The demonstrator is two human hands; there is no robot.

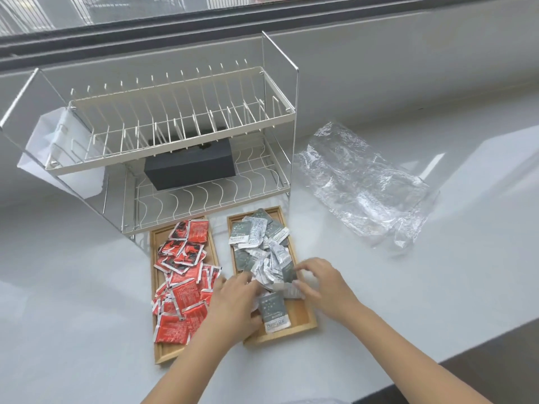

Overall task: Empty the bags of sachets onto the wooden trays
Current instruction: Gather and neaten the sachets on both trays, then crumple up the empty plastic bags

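Note:
Two wooden trays lie side by side on the white counter. The left tray (155, 258) is heaped with red sachets (183, 275). The right tray (302, 317) holds a pile of grey and silver sachets (262, 246). My left hand (236, 304) rests on the near side of the grey pile, fingers spread over the sachets. My right hand (323, 282) touches the pile's right edge, its fingers loosely bent around a sachet there. Two empty clear plastic bags (361, 185) lie crumpled on the counter to the right.
A two-tier white wire dish rack (180, 135) stands just behind the trays, with a black box (189, 167) on its lower shelf and a white paper (55, 147) at its left side. A window ledge runs along the back. The counter's front edge drops off at the lower right.

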